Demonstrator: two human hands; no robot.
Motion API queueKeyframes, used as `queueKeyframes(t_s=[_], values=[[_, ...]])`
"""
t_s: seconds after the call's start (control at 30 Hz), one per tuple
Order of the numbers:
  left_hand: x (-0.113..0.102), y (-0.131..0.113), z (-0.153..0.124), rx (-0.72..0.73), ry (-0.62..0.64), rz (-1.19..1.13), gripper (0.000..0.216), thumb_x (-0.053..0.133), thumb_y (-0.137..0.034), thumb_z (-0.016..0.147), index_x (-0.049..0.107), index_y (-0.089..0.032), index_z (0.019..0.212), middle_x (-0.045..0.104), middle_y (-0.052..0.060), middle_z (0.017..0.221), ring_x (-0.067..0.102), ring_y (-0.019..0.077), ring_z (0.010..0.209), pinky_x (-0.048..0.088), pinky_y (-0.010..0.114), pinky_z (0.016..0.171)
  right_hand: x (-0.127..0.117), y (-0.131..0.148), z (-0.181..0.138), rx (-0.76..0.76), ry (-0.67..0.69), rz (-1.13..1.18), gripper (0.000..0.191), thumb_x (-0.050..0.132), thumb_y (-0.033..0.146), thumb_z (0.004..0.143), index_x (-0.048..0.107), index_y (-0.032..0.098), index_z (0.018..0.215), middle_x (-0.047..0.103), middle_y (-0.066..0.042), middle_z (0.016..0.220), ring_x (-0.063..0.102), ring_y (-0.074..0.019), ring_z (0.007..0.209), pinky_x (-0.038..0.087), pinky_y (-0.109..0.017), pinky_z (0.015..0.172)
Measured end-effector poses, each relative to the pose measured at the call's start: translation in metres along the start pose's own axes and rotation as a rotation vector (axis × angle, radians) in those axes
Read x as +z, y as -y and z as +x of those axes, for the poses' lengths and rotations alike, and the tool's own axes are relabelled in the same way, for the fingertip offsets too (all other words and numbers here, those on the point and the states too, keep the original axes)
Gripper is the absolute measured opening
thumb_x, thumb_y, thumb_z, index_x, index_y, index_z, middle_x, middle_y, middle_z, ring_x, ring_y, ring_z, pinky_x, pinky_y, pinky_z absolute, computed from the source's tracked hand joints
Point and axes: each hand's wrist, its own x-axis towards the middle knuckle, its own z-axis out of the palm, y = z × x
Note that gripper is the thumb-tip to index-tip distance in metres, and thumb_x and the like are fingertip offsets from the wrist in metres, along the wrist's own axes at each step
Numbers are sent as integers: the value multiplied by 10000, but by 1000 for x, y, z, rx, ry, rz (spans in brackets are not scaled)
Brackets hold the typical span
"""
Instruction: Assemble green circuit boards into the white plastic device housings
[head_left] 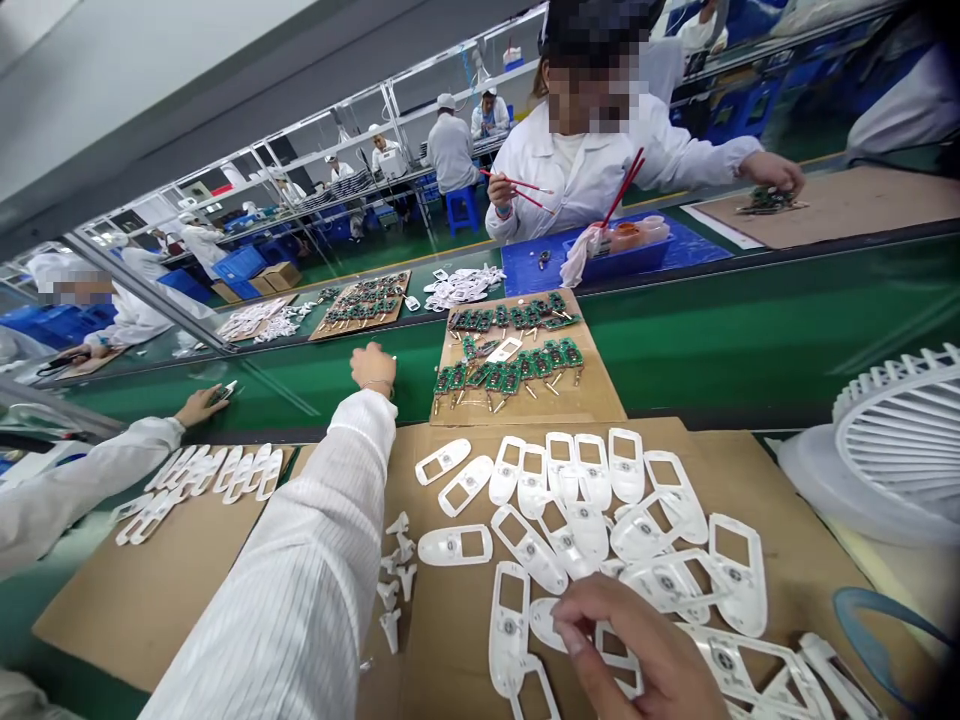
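My left hand (373,368) reaches over the green conveyor belt with its fingers curled closed. A tiny pale bit shows at its fingertips, too small to name. My right hand (637,645) is low over a pile of white plastic housings (626,465) with rectangular windows. Its thumb and forefinger come together at the round end of one housing (546,622); whether they grip it is hidden. Small white plastic clips (389,630) lie left of the pile. Beyond, a cardboard sheet (525,408) carries rows of green circuit boards (504,376) and one white housing (504,350).
A white fan (900,450) stands at the right. Across the belt (720,340), a co-worker holds red sticks (525,185) beside a blue tray (626,255). At the left, another person's hand (201,405) holds a small part near more housings (247,470) on cardboard.
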Motion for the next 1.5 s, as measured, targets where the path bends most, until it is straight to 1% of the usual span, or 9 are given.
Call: queueKeyframes(t_s=[0.13,0.23,0.43,0.77,0.97,1.1,1.27,1.4,1.5], values=[[0,-30,-19,263,132,-9,328,570,-346,915,571,-162,1186,583,98,1222,591,227,1070,514,449,908,5,-5,-6,4,-18,7,84,531,186,871,588,247,864,671,11,773,645,-131,685,526,-208,610],[9,-48,-43,360,251,1,325,577,-356,910,580,-156,1166,597,95,1193,601,222,1050,520,439,894,10,-8,-8,14,-25,23,97,508,198,889,594,236,865,663,-3,777,629,-142,679,519,-237,611],[16,-57,-71,339,353,10,347,587,-358,904,568,-159,1187,590,96,1202,600,228,1056,524,438,887,6,5,-1,-19,-27,-8,119,511,205,892,613,219,831,662,-7,733,625,-147,658,519,-248,593],[12,-61,-97,341,379,-88,366,598,-341,899,552,-160,1213,581,101,1212,600,231,1058,530,425,874,-10,39,-6,-171,-90,-46,108,520,164,879,606,207,831,664,-18,728,626,-145,656,523,-253,586],[-5,-55,-114,454,395,-144,375,586,-342,905,542,-164,1232,567,104,1244,588,239,1083,516,456,905,-31,41,-7,-195,-98,-171,89,549,165,871,610,229,872,686,-7,774,650,-153,688,526,-258,613],[-26,-50,-133,557,415,-172,408,595,-342,898,530,-171,1263,542,119,1301,564,253,1135,481,484,958,-47,38,4,-207,-95,-287,68,567,196,869,608,245,894,692,2,800,653,-157,693,518,-266,635],[-86,-18,-157,609,345,-209,464,611,-331,870,536,-135,1283,545,140,1350,489,267,1263,376,343,1068,-60,41,41,-271,26,-409,82,537,238,879,615,234,906,703,-17,823,658,-168,699,494,-276,605],[-133,47,-177,522,253,-189,407,470,-320,934,498,-161,1308,582,94,1312,577,220,1138,442,305,977,-57,51,76,-288,94,-502,130,516,239,856,641,207,861,715,-41,818,659,-195,692,477,-304,589],[-140,104,-196,386,235,-86,193,522,-234,879,646,-175,1015,677,95,1065,619,266,1015,462,358,914,-46,59,89,-309,144,-492,153,498,237,859,646,202,844,717,-46,825,659,-199,709,474,-305,591]])
